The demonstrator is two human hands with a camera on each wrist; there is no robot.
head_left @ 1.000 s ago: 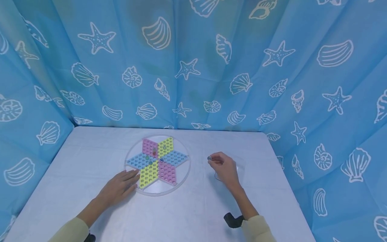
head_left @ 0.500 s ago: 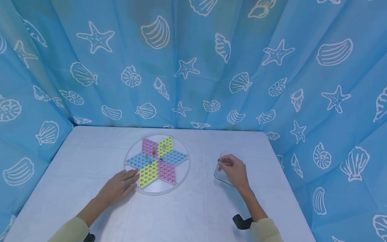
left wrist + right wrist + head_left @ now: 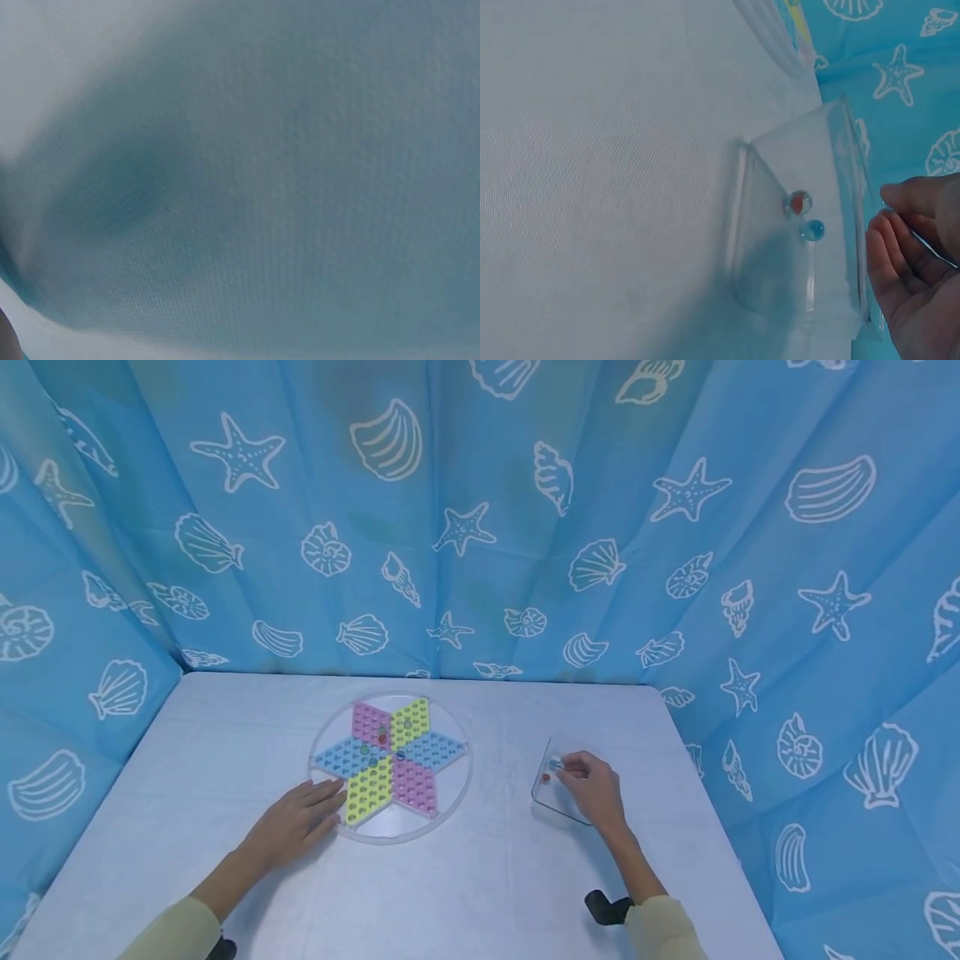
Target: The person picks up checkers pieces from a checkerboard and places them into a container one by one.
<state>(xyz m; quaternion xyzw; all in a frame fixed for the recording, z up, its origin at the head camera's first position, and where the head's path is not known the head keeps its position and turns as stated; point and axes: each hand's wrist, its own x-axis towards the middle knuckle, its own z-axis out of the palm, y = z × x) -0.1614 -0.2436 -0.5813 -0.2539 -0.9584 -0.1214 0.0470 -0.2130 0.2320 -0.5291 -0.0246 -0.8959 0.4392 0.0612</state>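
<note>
In the head view my left hand [image 3: 300, 820] lies palm down at the near left rim of a round Chinese checkers board [image 3: 386, 839], fingers extended over its edge. Several marbles sit around the middle of the board's pink, yellow and blue star. My right hand [image 3: 592, 789] is over a clear plastic box [image 3: 558, 812], thumb and fingertips pinched together. A glint of a glass marble [image 3: 884, 201] shows between them in the right wrist view; most of it is hidden. Inside the box lie a red-and-clear marble [image 3: 800, 202] and a blue marble [image 3: 813, 229].
A white cloth [image 3: 450, 893] covers the table, and a blue curtain [image 3: 480, 568] with shell and starfish prints hangs behind and beside it. Pale fabric [image 3: 300, 187] fills most of the left wrist view.
My right hand has moved right and toward me, carrying the marble from left of the clear box to over it. The red marble inside has come into view. My left hand has stayed put.
</note>
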